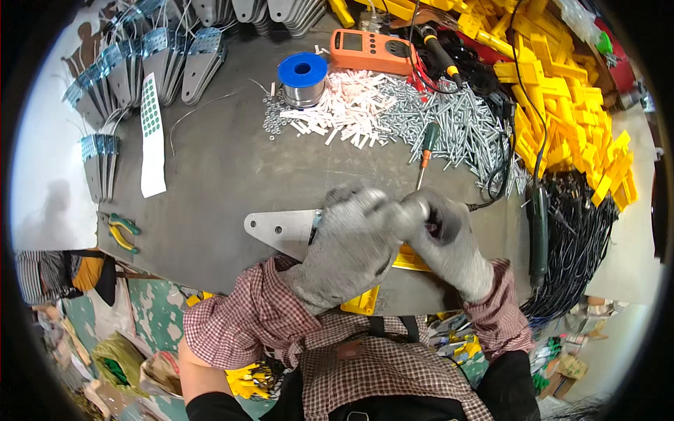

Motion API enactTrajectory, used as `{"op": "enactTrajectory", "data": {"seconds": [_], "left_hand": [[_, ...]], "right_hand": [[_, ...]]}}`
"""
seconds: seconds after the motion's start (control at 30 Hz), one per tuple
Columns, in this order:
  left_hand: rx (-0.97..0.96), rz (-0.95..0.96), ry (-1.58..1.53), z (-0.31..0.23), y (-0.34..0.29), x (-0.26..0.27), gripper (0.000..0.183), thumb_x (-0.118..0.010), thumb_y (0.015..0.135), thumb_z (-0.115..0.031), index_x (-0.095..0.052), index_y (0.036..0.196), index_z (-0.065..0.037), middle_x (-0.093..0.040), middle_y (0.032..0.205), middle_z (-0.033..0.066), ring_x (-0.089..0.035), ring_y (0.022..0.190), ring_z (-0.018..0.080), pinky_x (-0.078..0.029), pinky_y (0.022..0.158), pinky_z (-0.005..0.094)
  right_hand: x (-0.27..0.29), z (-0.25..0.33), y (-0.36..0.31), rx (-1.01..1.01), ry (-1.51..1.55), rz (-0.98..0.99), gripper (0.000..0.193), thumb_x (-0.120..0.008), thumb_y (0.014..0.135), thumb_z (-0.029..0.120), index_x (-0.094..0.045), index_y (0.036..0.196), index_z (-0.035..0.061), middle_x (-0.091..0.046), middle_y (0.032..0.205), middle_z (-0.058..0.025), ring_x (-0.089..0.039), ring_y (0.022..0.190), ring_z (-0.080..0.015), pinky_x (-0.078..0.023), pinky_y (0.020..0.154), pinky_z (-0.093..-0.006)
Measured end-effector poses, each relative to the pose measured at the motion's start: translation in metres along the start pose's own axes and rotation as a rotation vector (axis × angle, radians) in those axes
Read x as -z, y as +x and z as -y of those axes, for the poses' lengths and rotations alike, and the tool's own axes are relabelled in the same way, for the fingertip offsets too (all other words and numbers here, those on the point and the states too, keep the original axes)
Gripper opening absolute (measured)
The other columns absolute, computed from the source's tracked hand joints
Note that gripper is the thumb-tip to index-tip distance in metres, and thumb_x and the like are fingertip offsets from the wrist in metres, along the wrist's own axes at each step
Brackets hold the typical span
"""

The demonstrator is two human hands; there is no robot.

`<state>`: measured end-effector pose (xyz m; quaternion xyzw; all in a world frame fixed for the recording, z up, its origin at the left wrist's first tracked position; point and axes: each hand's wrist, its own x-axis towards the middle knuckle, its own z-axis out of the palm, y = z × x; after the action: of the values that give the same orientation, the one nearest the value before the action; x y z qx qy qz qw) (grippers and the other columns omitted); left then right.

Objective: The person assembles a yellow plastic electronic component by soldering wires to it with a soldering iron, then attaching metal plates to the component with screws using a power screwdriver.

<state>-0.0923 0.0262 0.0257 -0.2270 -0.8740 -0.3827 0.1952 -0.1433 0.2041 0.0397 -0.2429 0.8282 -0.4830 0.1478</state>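
Observation:
My left hand (pixel 347 245), in a grey work glove, is curled over the wide end of a tapered grey metal plate (pixel 281 230) at the table's near middle. Motion blurs its fingers, and whatever they grip is hidden. My right hand (pixel 449 235), gloved alike, is closed with thumb and fingertips pinched together close to the left fingertips. What lies in that pinch is too small or blurred to make out. Beneath the hands, parts of a yellow plastic housing (pixel 362 302) show. A screwdriver (pixel 428 144) with a green and orange handle lies just beyond my right hand.
Piles of screws (pixel 456 116), white sleeves (pixel 344 105) and yellow plastic parts (pixel 554 105) cover the far right. A solder spool (pixel 302 81) and an orange multimeter (pixel 372 50) stand behind. Pliers (pixel 123 231), a sticker strip (pixel 152 147) and stacked plates (pixel 102 165) are left; black cables (pixel 576 238) right.

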Motion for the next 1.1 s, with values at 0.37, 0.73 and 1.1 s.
{"op": "enactTrajectory", "data": {"seconds": [0.37,0.73,1.1], "left_hand": [[-0.334,0.118,0.410,-0.002,-0.002,0.000,0.039,-0.063,0.081,-0.004,-0.057,0.118,-0.011,-0.059,0.094,0.0079,-0.058,0.076,0.0257,-0.046,0.093,0.0414],[0.396,0.172,-0.489,0.000,0.011,0.007,0.028,-0.061,0.083,-0.002,-0.057,0.111,-0.004,-0.062,0.104,0.0126,-0.061,0.102,0.0255,-0.044,0.097,0.0375],[0.292,0.037,-0.376,0.019,0.005,-0.005,0.042,-0.066,0.076,0.001,-0.055,0.116,-0.002,-0.066,0.096,0.0121,-0.063,0.092,0.0346,-0.047,0.088,0.0430]], "right_hand": [[0.016,-0.018,0.005,-0.089,0.082,0.135,0.024,-0.071,0.079,0.015,-0.070,0.101,0.0033,-0.070,0.082,-0.0116,-0.064,0.073,-0.0118,-0.050,0.065,-0.0262],[0.027,-0.003,-0.004,0.153,-0.130,0.182,0.023,-0.067,0.088,0.019,-0.065,0.108,0.0074,-0.066,0.091,-0.0142,-0.066,0.077,-0.0282,-0.052,0.067,-0.0372],[0.030,-0.007,0.004,0.338,-0.367,0.183,0.033,-0.067,0.087,0.016,-0.062,0.119,0.0127,-0.067,0.106,-0.0125,-0.066,0.096,-0.0327,-0.055,0.079,-0.0385]]}}
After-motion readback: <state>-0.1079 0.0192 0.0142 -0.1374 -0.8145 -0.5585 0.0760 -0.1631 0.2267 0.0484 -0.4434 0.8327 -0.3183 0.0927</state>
